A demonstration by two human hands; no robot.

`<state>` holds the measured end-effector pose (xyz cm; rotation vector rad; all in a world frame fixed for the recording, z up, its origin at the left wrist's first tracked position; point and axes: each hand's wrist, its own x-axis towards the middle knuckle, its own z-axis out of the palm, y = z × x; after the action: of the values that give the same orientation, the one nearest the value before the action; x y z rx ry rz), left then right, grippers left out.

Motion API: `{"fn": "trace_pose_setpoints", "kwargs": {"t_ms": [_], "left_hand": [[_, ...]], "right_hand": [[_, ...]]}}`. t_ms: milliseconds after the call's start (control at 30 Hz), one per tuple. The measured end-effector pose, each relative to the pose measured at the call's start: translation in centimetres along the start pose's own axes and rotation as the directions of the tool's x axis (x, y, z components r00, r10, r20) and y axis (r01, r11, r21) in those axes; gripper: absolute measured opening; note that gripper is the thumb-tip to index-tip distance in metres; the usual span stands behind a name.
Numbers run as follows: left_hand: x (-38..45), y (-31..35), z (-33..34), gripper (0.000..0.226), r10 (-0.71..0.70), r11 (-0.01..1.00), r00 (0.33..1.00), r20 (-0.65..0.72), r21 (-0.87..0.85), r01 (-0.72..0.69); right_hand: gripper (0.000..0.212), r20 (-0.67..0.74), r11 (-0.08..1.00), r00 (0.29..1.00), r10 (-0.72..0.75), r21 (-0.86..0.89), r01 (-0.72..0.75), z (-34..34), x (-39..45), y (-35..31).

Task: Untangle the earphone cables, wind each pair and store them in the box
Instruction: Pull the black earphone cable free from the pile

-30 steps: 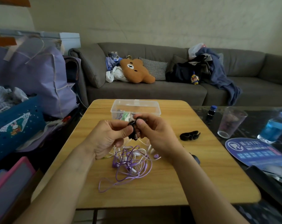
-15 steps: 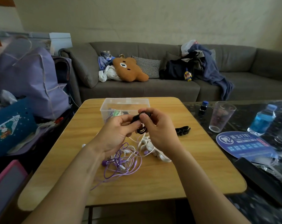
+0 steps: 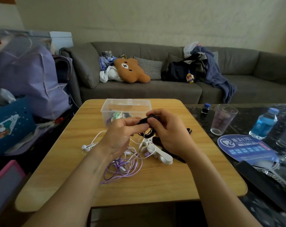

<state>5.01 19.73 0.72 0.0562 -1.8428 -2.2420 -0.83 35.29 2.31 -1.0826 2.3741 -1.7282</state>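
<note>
Both hands hold a wound bundle of black earphone cable (image 3: 147, 128) above the wooden table (image 3: 155, 181). My left hand (image 3: 122, 136) pinches it from the left, and my right hand (image 3: 165, 131) grips it from the right. Below them lies a tangle of purple cable (image 3: 122, 169) mixed with white cable. White earbuds (image 3: 86, 147) lie to its left, and a white earhook piece (image 3: 158, 154) to its right. The clear plastic box (image 3: 126, 104) stands just behind my hands, with green and dark earphones inside.
A black clip (image 3: 189, 131) lies right of my right hand. On the dark table to the right stand a glass (image 3: 222, 120), a small ink bottle (image 3: 205, 108), a blue water bottle (image 3: 263, 123) and a round fan (image 3: 247, 148). Bags crowd the left; a sofa (image 3: 155, 94) runs behind.
The view has shifted, so the table's things sit lower right. My hands have turned the black bundle and lifted it slightly toward the box; the white earhook piece now shows below them.
</note>
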Motion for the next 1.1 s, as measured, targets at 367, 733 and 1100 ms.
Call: {"fn": "trace_pose_setpoints", "kwargs": {"t_ms": [367,733,1100], "left_hand": [[-0.2,-0.5,1.3,0.019,0.195,0.53,0.98,0.039,0.837,-0.138],[0.9,-2.1,4.5,0.049,0.373,0.333,0.897,0.239,0.868,-0.369],[2.6,-4.2,1.5,0.058,-0.172,-0.039,0.871,0.46,0.881,-0.472]], "right_hand": [[0.021,0.116,0.919,0.989,0.095,-0.393,-0.042,-1.4,-0.6,1.4],[0.013,0.052,0.801,0.99,0.134,-0.594,-0.077,-2.3,-0.4,2.8],[0.022,-0.156,0.838,0.835,0.528,-0.068,-0.542,-4.6,1.4,5.5]]}}
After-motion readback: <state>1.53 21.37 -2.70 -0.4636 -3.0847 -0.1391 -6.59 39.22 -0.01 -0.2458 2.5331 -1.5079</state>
